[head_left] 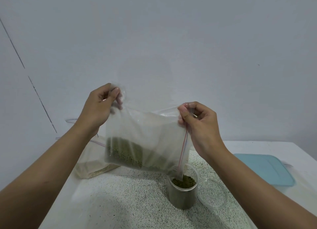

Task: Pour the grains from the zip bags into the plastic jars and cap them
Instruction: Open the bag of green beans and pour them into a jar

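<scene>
Zip bag (145,134) of green grains (123,151), pinched by left hand (99,108) and right hand (199,124), tilted, mouth corner in open jar (182,189).

Two hands are showing, the left hand (99,108) and the right hand (200,124). Two bags are plainly showing: the green bag (145,134) hanging in the air and the pale bag (89,168) lying behind it (thin zip lines further back are hinting at more, but I am not managing to count them). One jar (182,194) is standing on the one table (120,203). One clear lid (212,195) is lying beside it. One blue box (264,168) is sitting at the right.
</scene>
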